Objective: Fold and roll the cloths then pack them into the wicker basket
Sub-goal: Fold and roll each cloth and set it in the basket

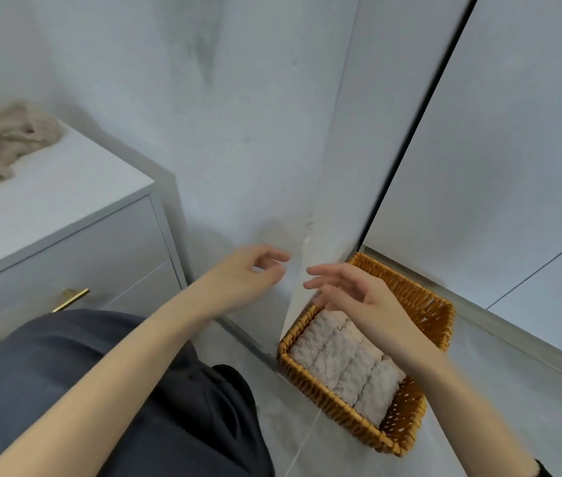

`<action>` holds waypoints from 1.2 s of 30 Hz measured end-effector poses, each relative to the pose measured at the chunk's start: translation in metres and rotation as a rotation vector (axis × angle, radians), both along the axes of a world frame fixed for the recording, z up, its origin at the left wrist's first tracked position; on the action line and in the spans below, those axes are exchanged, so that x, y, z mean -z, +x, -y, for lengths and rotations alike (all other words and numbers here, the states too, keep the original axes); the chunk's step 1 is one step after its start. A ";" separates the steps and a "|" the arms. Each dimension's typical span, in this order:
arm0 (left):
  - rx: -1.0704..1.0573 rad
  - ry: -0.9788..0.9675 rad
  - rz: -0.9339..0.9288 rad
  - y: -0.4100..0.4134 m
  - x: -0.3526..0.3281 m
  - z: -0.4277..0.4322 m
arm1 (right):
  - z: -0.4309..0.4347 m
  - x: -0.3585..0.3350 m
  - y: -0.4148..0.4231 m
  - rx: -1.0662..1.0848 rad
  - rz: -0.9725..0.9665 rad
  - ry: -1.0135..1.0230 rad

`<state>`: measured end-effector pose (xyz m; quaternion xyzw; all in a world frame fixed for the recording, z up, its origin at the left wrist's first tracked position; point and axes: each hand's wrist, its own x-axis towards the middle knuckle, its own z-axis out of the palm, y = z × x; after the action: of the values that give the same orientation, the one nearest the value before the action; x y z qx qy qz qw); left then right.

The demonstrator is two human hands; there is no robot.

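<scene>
Left grip and right grip are hovering open, empty, near the basket. The upper-left cloth is looking soft and light, probably best pinched by its corners.

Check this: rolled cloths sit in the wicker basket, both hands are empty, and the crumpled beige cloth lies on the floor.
Wrong on one point: the head view shows the crumpled beige cloth on the cabinet top, not the floor.

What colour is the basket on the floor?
Golden-brown wicker basket, clearest in the head view.
</scene>
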<state>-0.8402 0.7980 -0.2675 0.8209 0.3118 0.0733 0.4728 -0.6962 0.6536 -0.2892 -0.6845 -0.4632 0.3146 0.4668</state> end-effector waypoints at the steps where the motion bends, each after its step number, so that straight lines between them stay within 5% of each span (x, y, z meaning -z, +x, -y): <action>1: -0.037 0.011 0.025 -0.013 -0.011 -0.004 | -0.007 -0.012 -0.012 -0.016 -0.003 0.033; 13: -0.504 0.069 0.277 -0.178 -0.107 -0.052 | -0.119 -0.108 -0.121 -0.174 -0.054 0.202; 24: -0.881 0.277 0.352 -0.310 -0.103 -0.101 | -0.217 -0.120 -0.211 -0.305 -0.046 0.202; 32: -0.780 0.679 -0.074 -0.333 -0.071 -0.136 | -0.290 -0.075 -0.256 -0.337 0.096 0.111; 36: -0.652 0.687 -0.536 -0.327 -0.050 -0.156 | -0.319 -0.049 -0.262 -0.359 0.308 0.114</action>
<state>-1.1671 0.9541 -0.2170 0.7788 0.6180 0.1022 0.0339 -0.9587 0.9721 -0.2402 -0.6036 -0.6600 0.2578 0.3654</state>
